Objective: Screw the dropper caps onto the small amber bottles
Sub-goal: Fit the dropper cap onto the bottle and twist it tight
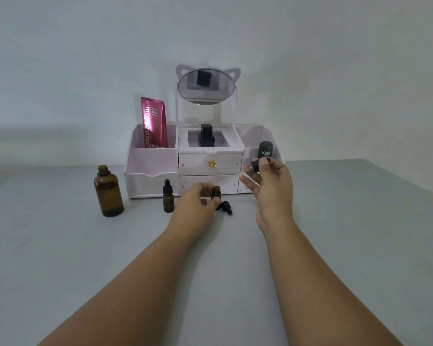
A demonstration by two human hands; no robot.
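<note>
My left hand (198, 201) grips a small uncapped amber bottle (216, 192) standing on the table in front of the organizer's drawers. To its right and higher, my right hand (269, 182) pinches a black dropper cap (255, 166) between thumb and fingers, apart from the bottle. A second black dropper cap (226, 207) lies on its side on the table just right of the held bottle. Left of my left hand stands another small amber bottle (168, 199) with a dropper cap on it.
A large open amber bottle (108, 192) stands at the left. Behind is a white organizer (150, 176) with drawers, a cat-ear mirror (206, 86), a pink tube (154, 123), a black bottle (206, 136) and a green Kahf bottle (265, 149). Grey table (60, 245) extends toward me.
</note>
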